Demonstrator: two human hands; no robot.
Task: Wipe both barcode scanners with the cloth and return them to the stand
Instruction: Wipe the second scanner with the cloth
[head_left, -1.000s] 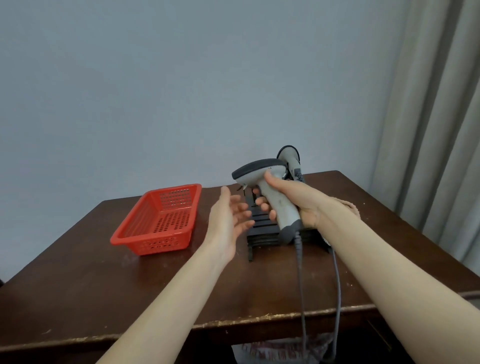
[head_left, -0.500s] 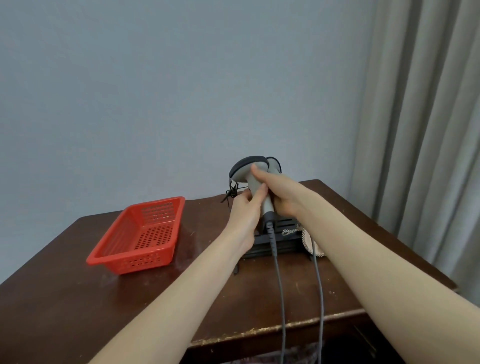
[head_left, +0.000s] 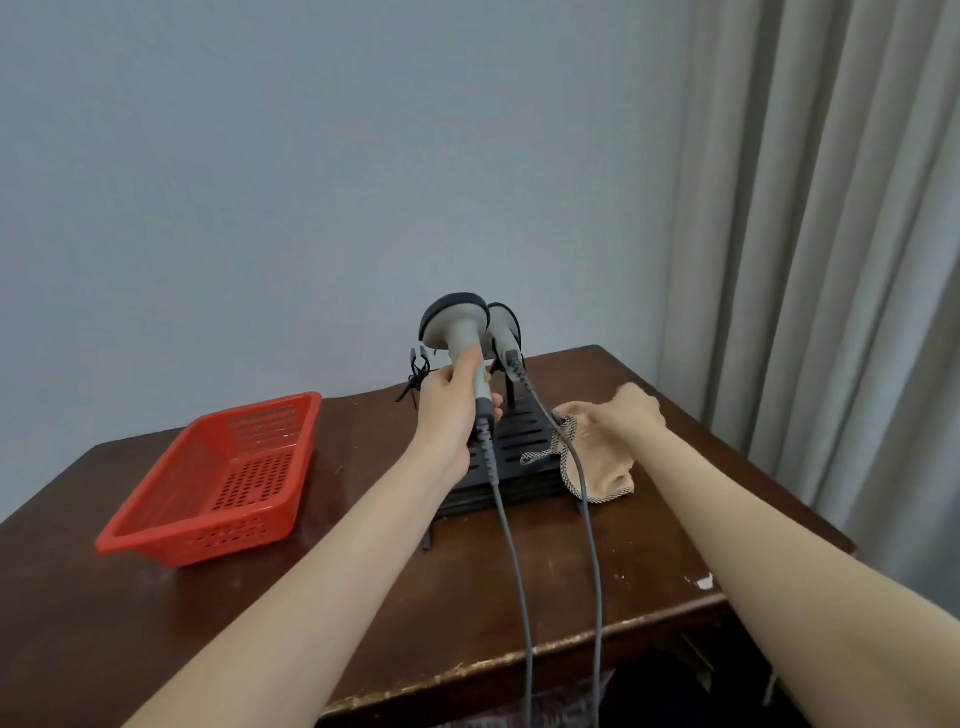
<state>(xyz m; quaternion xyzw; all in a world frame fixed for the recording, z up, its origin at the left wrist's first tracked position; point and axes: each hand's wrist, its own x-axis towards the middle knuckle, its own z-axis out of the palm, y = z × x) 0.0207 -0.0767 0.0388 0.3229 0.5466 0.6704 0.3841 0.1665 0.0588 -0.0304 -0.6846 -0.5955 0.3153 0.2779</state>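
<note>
Barcode scanner upright in left hand's fingers; cloth under right hand

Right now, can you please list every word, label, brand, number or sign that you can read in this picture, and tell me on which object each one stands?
There are none: no text can be read anywhere.
The scanner in the left hand, the second scanner behind it, the black stand, the cloth under the right hand and the red basket show no print, label or number.
</note>
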